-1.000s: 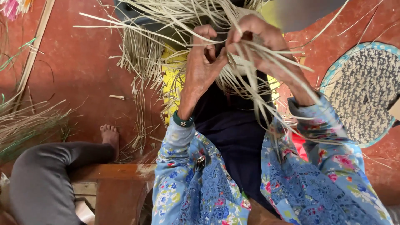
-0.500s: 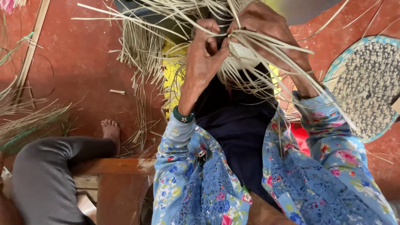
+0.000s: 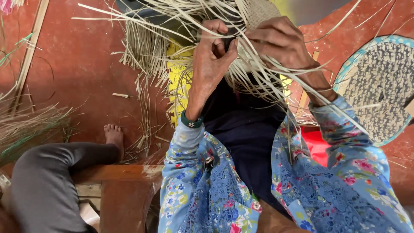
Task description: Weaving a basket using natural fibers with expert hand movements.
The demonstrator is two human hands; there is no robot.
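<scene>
A half-woven piece of pale straw [image 3: 258,13] is held up in front of me, with many loose strips [image 3: 172,26] fanning out to the left and down over my lap. My left hand [image 3: 211,56] pinches thin strips between thumb and fingers at the weave's lower edge. My right hand [image 3: 280,41] grips the weave and more strips just to the right, nearly touching the left. Both arms wear blue flowered sleeves [image 3: 345,142].
Another person's bare foot [image 3: 114,136] and grey trouser leg [image 3: 47,177] lie at lower left by a wooden bench [image 3: 120,177]. A round woven fan with a blue rim [image 3: 379,86] lies at right. Straw bundles [image 3: 26,125] rest on the red floor.
Both hands have risen with the weave and shifted a little right. The left fingers have closed tighter on the strips.
</scene>
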